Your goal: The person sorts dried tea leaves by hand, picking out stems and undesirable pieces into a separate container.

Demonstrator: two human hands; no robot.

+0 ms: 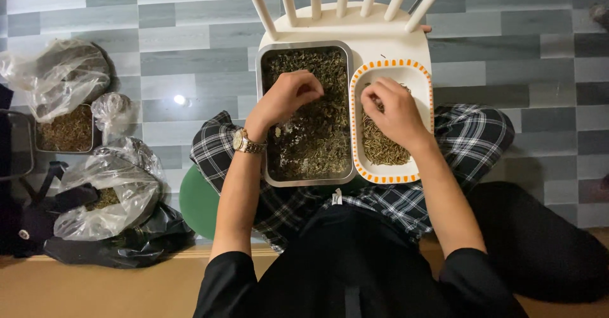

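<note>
Nearby, plastic bags (104, 191) — white chair (355, 29), green stool (198, 201)

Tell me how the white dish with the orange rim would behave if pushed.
The dish probably slides easily, since it sits flat on the smooth chair seat. It looks unlikely to tip: wide and shallow. It lies near the seat's edge, so a sideways push might drop it. The right hand rests over its dried stems.

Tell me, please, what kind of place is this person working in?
Probably a room at home, not a workshop. The floor has grey tiles, a white chair serves as a table for a metal tray and a dish, and plastic bags lie on the floor.
</note>
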